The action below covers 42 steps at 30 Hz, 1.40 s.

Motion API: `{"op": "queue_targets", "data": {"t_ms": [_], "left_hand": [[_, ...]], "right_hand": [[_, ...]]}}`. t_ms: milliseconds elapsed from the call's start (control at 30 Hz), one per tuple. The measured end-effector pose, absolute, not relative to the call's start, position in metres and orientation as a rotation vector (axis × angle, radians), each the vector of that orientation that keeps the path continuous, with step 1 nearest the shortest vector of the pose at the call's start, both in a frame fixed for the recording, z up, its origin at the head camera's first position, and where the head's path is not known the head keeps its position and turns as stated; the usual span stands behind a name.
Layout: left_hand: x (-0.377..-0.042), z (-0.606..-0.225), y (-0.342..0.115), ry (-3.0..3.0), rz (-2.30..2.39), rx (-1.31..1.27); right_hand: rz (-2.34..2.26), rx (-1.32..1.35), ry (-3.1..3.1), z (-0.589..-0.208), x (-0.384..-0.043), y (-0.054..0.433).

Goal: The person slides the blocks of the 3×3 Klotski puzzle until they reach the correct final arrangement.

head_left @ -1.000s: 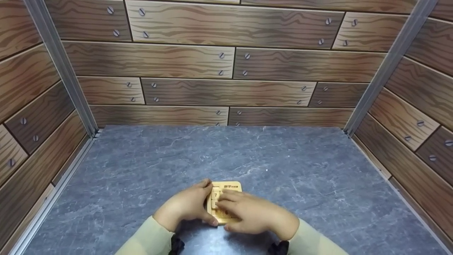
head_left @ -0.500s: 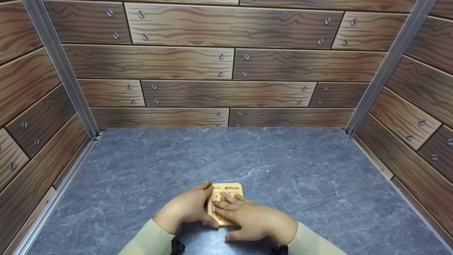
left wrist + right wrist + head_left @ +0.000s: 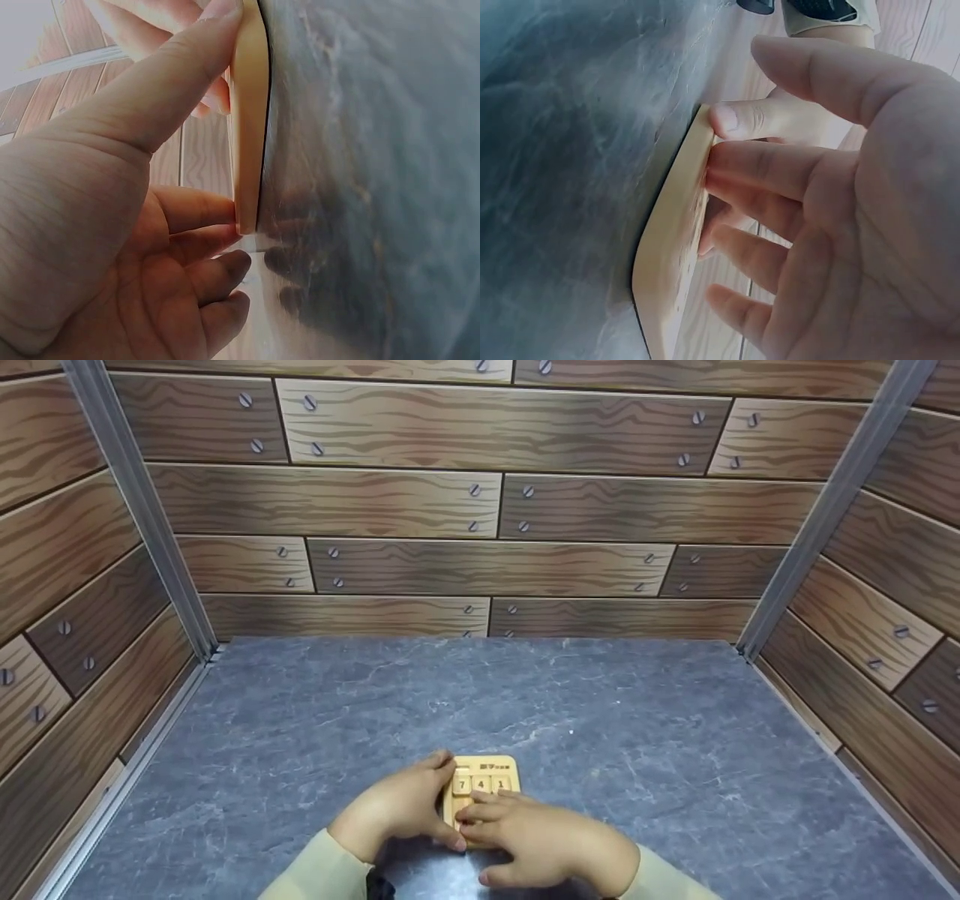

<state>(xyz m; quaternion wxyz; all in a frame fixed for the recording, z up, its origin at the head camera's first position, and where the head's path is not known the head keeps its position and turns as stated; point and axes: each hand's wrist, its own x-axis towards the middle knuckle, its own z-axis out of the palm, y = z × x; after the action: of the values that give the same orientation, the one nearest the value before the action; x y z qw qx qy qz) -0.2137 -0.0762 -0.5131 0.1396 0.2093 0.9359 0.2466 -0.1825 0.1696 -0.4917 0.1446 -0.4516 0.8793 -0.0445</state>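
A pale wooden number sliding puzzle [image 3: 487, 761] lies flat on the table, near the person. Its top row shows tiles 7 [image 3: 462, 785], 4 and 1. My left hand [image 3: 401, 806] grips the puzzle along its left side, thumb at the near corner and fingers at the far one; the left wrist view shows them against the frame's edge [image 3: 251, 127]. Over the lower part lies my right hand [image 3: 540, 836], fingers fairly straight and fingertips on the tiles, its thumb apart from the puzzle. That hand hides the lower tiles in the head view.
The blue-grey marbled table [image 3: 480, 690] reaches to a back wall with a wood-plank pattern [image 3: 480, 502]. Similar plank-patterned walls [image 3: 885, 585] stand at both sides, with metal posts [image 3: 139, 510] in the corners.
My right hand's fingers have slid towards the near end of the puzzle, uncovering the 7, 4 and 1 tiles. The left hand keeps its grip. The head view has tilted slightly.
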Motion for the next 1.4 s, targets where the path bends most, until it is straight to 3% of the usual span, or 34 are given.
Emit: {"op": "queue_targets", "data": {"t_ms": [367, 567, 1400], "left_hand": [[-0.219, -0.505, -0.078, 2.712, 0.729, 0.603], [-0.220, -0.504, -0.078, 2.736, 0.718, 0.633], [-0.211, -0.514, -0.076, 2.719, 0.713, 0.618]], "right_hand": [[-0.344, -1.375, 2.516, -0.493, -0.207, 0.174], [-0.477, -1.225, 2.593, -0.498, -0.216, 0.178], [-0.316, -1.205, 2.609, -0.507, -0.206, 0.175]]}}
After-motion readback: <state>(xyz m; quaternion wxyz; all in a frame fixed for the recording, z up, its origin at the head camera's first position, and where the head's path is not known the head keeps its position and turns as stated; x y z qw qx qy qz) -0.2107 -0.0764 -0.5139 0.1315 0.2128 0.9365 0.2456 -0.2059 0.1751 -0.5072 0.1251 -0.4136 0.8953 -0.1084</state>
